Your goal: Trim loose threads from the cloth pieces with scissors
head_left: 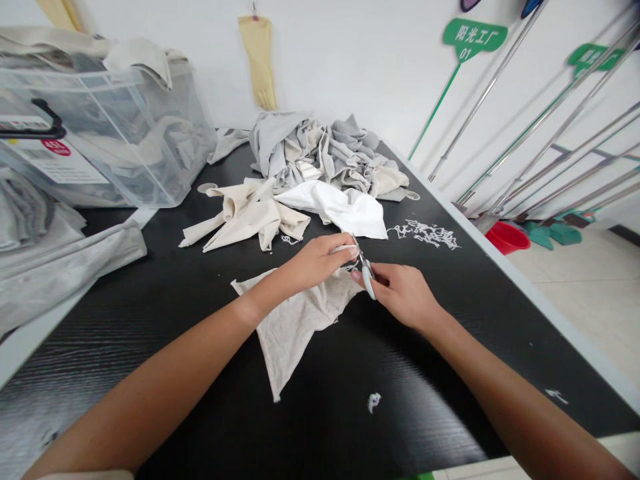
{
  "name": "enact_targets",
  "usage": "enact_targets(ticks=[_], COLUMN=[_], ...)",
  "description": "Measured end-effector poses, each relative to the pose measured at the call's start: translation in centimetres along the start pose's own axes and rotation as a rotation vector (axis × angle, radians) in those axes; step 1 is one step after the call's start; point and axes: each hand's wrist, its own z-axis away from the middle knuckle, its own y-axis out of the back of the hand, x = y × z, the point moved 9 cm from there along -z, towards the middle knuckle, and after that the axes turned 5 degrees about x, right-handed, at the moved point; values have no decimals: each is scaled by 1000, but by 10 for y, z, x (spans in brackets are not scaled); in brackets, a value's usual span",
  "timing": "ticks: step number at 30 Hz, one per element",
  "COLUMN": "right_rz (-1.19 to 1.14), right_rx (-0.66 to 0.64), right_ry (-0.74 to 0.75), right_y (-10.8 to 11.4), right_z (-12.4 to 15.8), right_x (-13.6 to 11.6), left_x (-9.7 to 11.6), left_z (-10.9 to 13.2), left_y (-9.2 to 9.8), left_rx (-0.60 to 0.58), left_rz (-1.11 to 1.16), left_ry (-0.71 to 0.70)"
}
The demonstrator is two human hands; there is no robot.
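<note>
My right hand grips a pair of scissors with light grey handles, the blades pointing up and away from me. Close against the blades, my left hand is closed with its fingertips pinching a pale edge of fabric. Below it a speckled beige cloth hangs down over the black table, one corner pointing toward me. Loose threads show between the two hands. My fingers hide the exact spot where blades and fabric meet.
Beyond my hands lie a white cloth, beige cloths and a grey cloth heap. Thread scraps lie right of them on the black table. A clear bin of fabric stands left. Poles lean at right.
</note>
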Motion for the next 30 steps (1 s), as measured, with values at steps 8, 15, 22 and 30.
enact_targets(ticks=[8, 15, 22, 30], right_rz=[-102, -157, -311, -207], right_rx=[-14, -34, 34, -74], right_ry=[-27, -35, -137, -57], right_y=[-6, -8, -4, -6], right_z=[0, 1, -2, -1], right_x=[5, 5, 17, 6], left_x=[-5, 0, -7, -9], left_z=[-1, 3, 1, -1], left_y=[3, -8, 0, 5], left_rx=[20, -42, 19, 53], left_rz=[-2, 3, -20, 10], left_ry=[7, 15, 28, 8])
